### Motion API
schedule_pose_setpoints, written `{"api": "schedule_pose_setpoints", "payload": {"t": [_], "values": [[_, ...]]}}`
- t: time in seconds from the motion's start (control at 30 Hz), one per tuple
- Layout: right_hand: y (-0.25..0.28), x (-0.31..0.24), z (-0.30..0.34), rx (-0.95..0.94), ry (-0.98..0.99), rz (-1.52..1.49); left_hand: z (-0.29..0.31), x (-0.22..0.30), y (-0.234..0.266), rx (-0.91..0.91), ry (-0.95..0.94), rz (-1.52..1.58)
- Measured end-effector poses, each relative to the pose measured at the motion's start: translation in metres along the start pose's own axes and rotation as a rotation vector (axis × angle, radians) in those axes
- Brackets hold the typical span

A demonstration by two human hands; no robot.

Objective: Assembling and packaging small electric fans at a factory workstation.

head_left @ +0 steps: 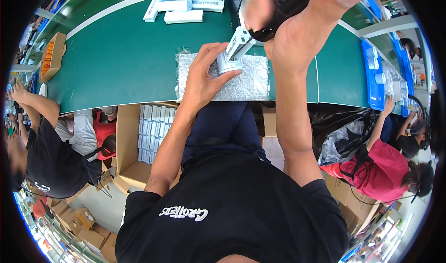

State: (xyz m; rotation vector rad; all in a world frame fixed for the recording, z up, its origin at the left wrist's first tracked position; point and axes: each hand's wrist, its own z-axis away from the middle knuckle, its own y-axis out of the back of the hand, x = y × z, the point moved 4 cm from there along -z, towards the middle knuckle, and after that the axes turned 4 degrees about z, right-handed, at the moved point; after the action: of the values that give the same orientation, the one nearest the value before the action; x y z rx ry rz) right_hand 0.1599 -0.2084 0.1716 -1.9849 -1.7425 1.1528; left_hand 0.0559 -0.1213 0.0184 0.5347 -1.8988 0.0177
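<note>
Faces a long, smooth green work surface (pixel 125 70), between a person in a black top (pixel 60 161) at left and a person in a dark red top (pixel 383 165) at right. Holds a bare right hand (pixel 297 42) raised at the top of the view, closed around a black, ribbed object (pixel 285 12) of unclear kind, blocking part of the far side. Reaches lower with a bare left hand (pixel 203 75), well apart from the right, curling thumb and fingers around the round base of a white-and-pale-blue printed object (pixel 233 54). Includes, below, an open brown cardboard box (pixel 127 133) of slim pale boxes (pixel 155 128) and a shiny black plastic bag (pixel 341 116); on top, directly beneath the held base, a crinkled clear plastic sheet (pixel 253 79), then a loose pile of slim white cartons (pixel 183 16), a blue plastic tray (pixel 375 95) with small white cups (pixel 371 53).
</note>
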Motion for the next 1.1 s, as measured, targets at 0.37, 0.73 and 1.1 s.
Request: {"api": "schedule_pose_setpoints", "payload": {"t": [0.37, 0.73, 1.1], "values": [[-0.004, -0.017, -0.003, -0.311, 0.315, 0.304, 0.000, 0.002, 0.000, -0.024, 0.004, -0.041], [0.042, -0.075, -0.049, 0.298, 0.273, 0.998, 0.001, -0.006, 0.001, -0.021, 0.031, -0.022], [0.042, -0.071, -0.047, 0.216, 0.178, 1.044, -0.003, -0.002, -0.005, -0.023, 0.027, 0.003]]}}
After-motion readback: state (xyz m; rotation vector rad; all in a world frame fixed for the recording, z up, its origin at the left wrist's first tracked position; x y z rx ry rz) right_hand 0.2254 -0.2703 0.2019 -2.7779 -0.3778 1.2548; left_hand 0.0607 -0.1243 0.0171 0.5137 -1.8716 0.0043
